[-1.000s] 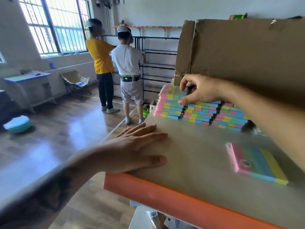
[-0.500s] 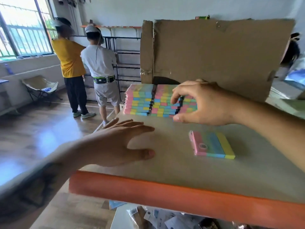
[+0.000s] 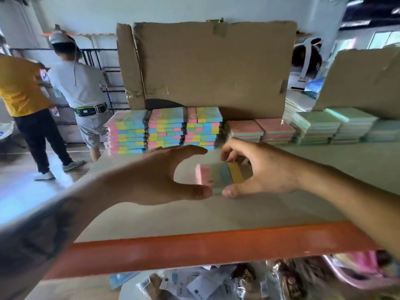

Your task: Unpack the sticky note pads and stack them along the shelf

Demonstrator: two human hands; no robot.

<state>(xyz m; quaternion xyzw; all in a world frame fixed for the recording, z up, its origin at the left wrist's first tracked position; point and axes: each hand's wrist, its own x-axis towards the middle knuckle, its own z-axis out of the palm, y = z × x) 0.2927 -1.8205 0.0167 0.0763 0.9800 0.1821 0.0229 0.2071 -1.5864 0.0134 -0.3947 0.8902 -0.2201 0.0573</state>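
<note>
Lying flat, striped pad (image 3: 220, 174) runs left-right between both hands.

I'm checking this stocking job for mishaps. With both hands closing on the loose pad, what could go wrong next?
1. The right hand only pinches the loose pad at its edges, and the left hand has no clear grip, so it might slip on lifting.
2. The three multicolour stacks stand tall and close together; setting the pad down carelessly could topple them.

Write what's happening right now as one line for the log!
stage: picking up loose pad | right hand: grips striped pad on shelf | left hand: open, reaching toward pad | stacks: at back
</note>
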